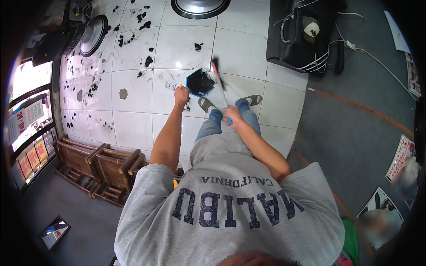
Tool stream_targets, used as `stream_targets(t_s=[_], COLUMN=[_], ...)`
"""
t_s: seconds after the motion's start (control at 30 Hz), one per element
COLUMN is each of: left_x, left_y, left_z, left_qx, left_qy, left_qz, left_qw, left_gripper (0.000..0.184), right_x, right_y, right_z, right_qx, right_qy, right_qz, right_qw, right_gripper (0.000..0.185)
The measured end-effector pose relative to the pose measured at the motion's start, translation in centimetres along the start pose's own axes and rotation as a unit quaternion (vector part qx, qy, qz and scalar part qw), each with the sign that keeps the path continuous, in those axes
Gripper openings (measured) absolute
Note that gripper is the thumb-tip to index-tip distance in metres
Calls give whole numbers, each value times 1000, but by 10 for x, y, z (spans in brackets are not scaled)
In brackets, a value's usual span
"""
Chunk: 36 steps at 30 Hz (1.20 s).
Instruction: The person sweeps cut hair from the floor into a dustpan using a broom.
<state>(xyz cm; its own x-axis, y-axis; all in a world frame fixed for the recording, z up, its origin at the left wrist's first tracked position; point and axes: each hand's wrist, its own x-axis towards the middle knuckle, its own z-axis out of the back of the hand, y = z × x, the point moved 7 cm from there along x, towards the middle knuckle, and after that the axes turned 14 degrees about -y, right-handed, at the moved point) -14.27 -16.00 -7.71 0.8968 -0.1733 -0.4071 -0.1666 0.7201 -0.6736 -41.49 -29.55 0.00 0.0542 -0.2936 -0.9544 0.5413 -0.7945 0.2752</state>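
Observation:
My left hand (pixel 181 96) is closed round the handle of a blue dustpan (pixel 188 84). A heap of dark hair clippings (pixel 202 83) lies in the pan, just in front of my left foot. My right hand (pixel 232 116) grips the long pale handle of a broom (pixel 220 84). The broom slants away from me, its red part and dark bristles right of the dustpan. The bristles are partly blurred and stand apart from the pan's rim. A few dark clippings lie on the tiles near the pan.
Dark clumps (pixel 148 61) are scattered over the white tiles (pixel 133 95) ahead and left. Round chair bases (pixel 200 6) stand ahead. A black cabinet (pixel 284 48) with cables and a cap is at right. Wooden benches (pixel 108 168) stand at left.

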Motion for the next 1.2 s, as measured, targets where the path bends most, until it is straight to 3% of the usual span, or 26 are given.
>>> stream_targets(t_s=[0.1,0.23,0.33,0.43,0.53,0.63,0.73,0.8,0.93,1.03,1.1,1.2], left_x=[9,7,12,13,11,-3,0,-4,-17,-30,-26,-32], left_y=[8,3,14,18,21,4,14,16,33,27,21,9], left_z=[-4,4,-6,-9,-4,19,25,32,47,59,58,62], left_qx=[0,17,19,32,34,-8,-61,-120,-163,-181,-204,-227], left_qy=[5,-13,-9,-16,-9,-16,-3,23,16,-24,0,3], left_qz=[-15,25,41,35,40,58,76,79,208,221,216,214], left_qw=[1000,999,999,999,999,998,995,989,964,958,955,950], left_gripper=[30,30,30,30,30,30,29,26,19,16,15,16], right_x=[-37,-57,-15,10,-9,-61,-80,-68,-18,31,20,-14], right_y=[21,52,57,29,11,14,22,34,62,55,44,27], right_z=[17,46,37,16,11,31,57,67,50,17,-16,-27], right_qx=[-13,-172,-263,-241,-176,-110,-108,-151,-255,-273,-287,-167], right_qy=[72,25,0,-20,81,99,90,53,44,-4,41,58], right_qz=[1,102,221,159,74,30,28,80,188,177,146,65], right_qw=[997,980,939,957,978,989,990,984,948,946,946,982], right_gripper=[20,63,59,56,56,54,55,56,58,61,64,59])
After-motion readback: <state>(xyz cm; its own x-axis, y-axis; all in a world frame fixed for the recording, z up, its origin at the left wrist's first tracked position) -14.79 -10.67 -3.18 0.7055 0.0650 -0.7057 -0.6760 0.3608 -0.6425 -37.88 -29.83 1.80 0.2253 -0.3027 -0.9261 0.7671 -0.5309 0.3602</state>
